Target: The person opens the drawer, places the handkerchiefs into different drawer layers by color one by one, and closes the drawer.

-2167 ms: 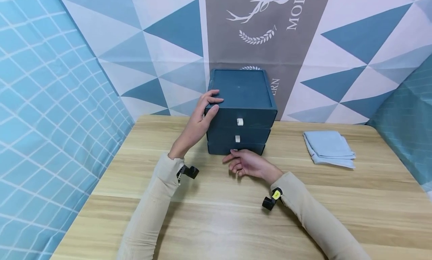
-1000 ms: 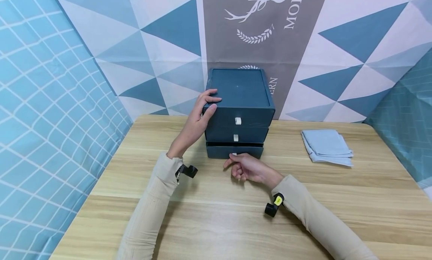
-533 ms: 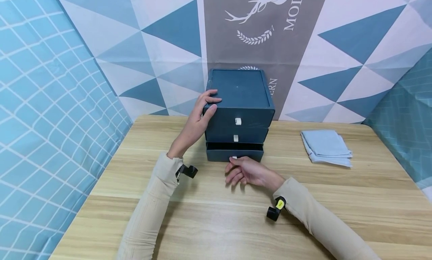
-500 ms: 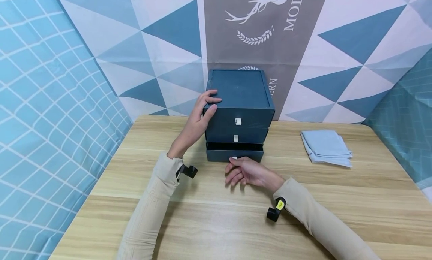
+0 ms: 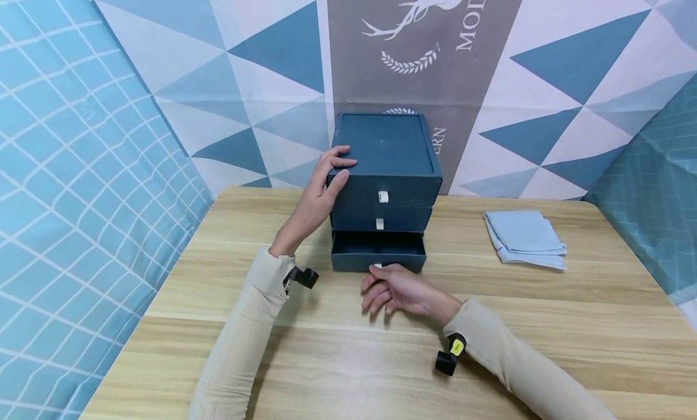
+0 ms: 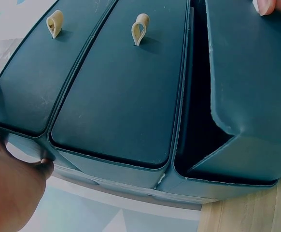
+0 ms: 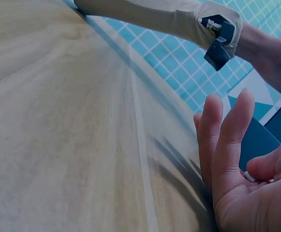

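Observation:
A dark blue cabinet (image 5: 386, 143) with three stacked drawers stands at the back of the table. My left hand (image 5: 318, 193) holds its upper left front corner, fingers over the top and thumb by the front edge. Low in front, my right hand (image 5: 401, 290) pinches the small white pull tab (image 5: 378, 265) of the bottom drawer (image 5: 348, 262) between thumb and finger; the other fingers are spread loosely. That drawer stands partly out, and its visible inside is dark. The top and middle drawers are closed, each with a pale loop tab (image 6: 140, 29) in the left wrist view.
A folded light blue cloth (image 5: 525, 238) lies on the wooden table (image 5: 337, 371) to the right of the cabinet. Close behind the cabinet hangs a patterned backdrop (image 5: 283, 75), and a blue gridded sheet (image 5: 81, 196) runs along the left side.
The bottom drawer has gone from closed to partly out, sliding toward me with my right hand on its tab. My left hand has stayed on the cabinet's corner.

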